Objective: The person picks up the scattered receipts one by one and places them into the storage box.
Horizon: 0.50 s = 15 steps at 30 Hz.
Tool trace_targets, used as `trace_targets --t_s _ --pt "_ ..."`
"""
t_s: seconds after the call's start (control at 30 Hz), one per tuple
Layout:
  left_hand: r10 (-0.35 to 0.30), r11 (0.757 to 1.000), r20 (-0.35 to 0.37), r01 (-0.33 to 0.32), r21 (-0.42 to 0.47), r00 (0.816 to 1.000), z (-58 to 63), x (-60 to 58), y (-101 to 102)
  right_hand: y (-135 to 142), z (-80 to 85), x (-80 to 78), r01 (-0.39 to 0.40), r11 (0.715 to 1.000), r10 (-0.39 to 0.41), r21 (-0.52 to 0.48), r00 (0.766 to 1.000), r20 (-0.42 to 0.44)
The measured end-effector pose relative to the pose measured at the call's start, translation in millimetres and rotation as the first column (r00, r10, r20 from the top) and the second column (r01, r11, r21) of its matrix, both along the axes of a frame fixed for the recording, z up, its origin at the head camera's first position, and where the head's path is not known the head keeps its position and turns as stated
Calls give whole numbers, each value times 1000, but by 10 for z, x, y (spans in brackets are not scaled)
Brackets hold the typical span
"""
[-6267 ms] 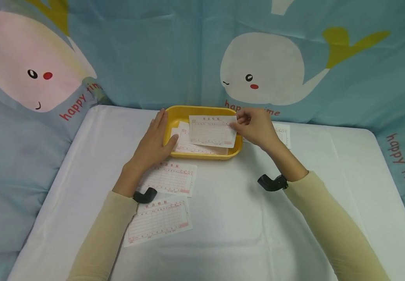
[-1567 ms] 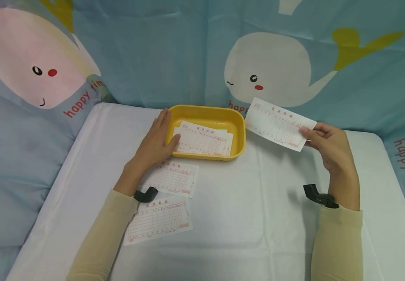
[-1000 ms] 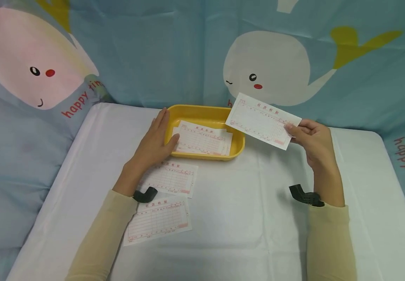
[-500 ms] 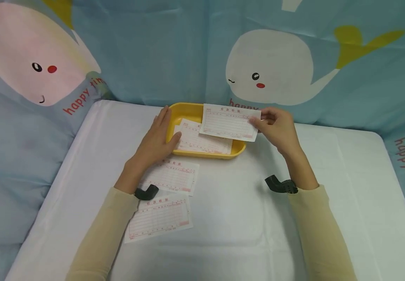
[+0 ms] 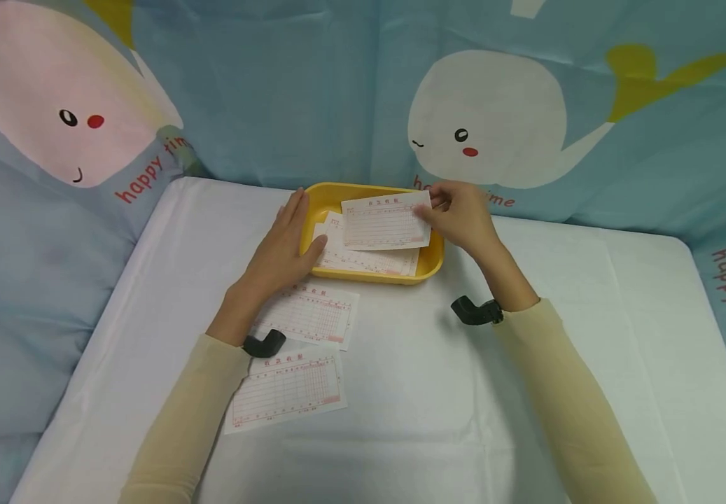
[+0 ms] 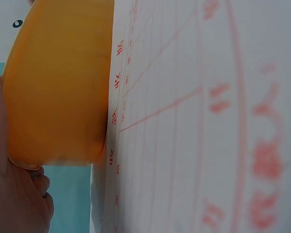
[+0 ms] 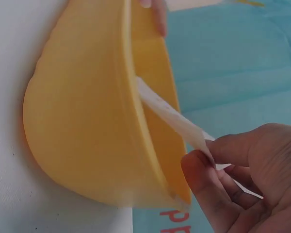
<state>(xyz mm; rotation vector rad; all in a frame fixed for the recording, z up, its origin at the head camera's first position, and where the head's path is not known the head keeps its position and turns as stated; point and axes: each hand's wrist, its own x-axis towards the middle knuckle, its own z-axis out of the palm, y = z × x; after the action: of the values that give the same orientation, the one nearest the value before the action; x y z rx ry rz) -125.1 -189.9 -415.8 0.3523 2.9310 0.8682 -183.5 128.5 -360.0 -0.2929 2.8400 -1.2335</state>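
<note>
At the far left, a blue cloth (image 5: 274, 91) with a printed pale whale (image 5: 29, 91) hangs beside and behind the white table (image 5: 419, 392). Next comes the left arm in a beige sleeve (image 5: 180, 434), and at its wrist there is a small black piece (image 5: 264, 344). Partly covered by this arm, two printed paper slips lie flat on the table: the nearer slip (image 5: 290, 388) is a little turned, and the farther slip (image 5: 315, 313) lies just in front of the tray, with one corner under the wrist. The left hand (image 5: 274, 252) holds the left end of the yellow tray (image 5: 433, 260): its fingers lie long and close together along the outside, and its thumb goes over the rim to the inner side. Inside the tray, a few loose slips (image 5: 363, 260) overlap each other; how many they are, I cannot tell. Above them is the held slip (image 5: 384, 222), over the tray opening, with its printed face up and its sheet slightly bent. At its right edge, the right hand (image 5: 463, 217) pinches it between thumb and forefinger, while the other fingers are bent behind. Finally, to the right, the second sleeve (image 5: 570, 399) reaches across the table, below another whale (image 5: 489, 112).
</note>
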Motion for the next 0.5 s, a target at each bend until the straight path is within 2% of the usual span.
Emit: trace_targets --t_s 0.17,0.37,0.5 --pt "12 1000 3 -12 -2 1000 -4 4 -10 -76 31 -33 -10 999 10 34 1000 7" --pt "-2 1000 0 2 6 1000 -27 -12 -8 -30 138 -29 -10 997 11 -76 1000 14" --pt "-7 1000 -13 7 4 1000 -42 -21 -8 -23 195 13 -48 994 45 -94 999 -30"
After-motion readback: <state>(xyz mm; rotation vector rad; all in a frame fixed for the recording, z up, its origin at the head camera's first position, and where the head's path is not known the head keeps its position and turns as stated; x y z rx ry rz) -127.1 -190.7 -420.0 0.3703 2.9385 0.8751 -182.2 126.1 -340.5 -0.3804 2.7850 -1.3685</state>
